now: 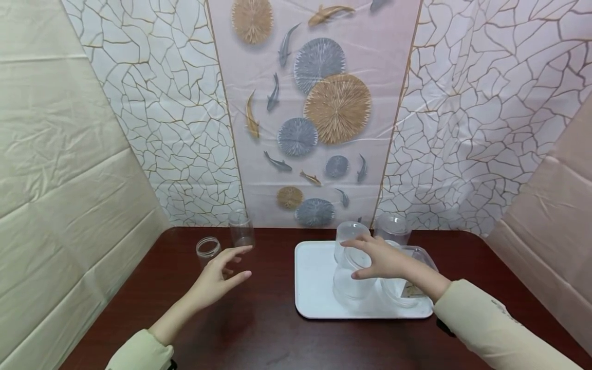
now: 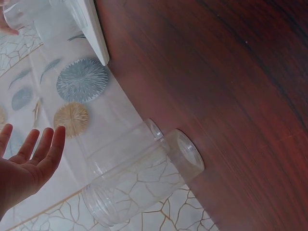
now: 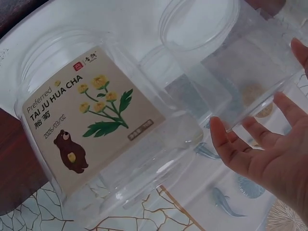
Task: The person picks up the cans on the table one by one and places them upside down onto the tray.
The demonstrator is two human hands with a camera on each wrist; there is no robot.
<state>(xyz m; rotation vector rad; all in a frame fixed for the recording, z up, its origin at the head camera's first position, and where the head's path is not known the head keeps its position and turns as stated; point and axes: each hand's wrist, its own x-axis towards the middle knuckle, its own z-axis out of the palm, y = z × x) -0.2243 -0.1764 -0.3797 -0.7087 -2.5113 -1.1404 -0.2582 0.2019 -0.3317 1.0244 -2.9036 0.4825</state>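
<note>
Both loosely spread, the left hand point(image 1: 216, 280) hovers near two clear jars point(image 1: 242, 231), the right hand point(image 1: 385, 259) by clear canisters point(image 1: 353, 285) on a white tray point(image 1: 313, 282).

Fish-patterned backdrop point(image 1: 319, 113) rises behind a dark-red table point(image 1: 259, 318).

Left hand point(image 1: 216, 280): outer jar point(image 1: 208, 247) just beyond its knuckles, far jar point(image 1: 241, 229) past its fingertips; both block a forward reach. Between the hands: bare table point(image 1: 273, 303), a free lane up to the tray point(image 1: 311, 298); tray strip left of the right hand point(image 1: 388, 259) also open. Right hand: near jar point(image 1: 352, 290) below thumb and fingers, inner jar point(image 1: 349, 231) past them, rear jar point(image 1: 393, 228) behind, labelled jar point(image 3: 91, 120) under the wrist; tight. Wall point(image 1: 300, 180) stops reach beyond both. Bodyward of the hands, open table.
</note>
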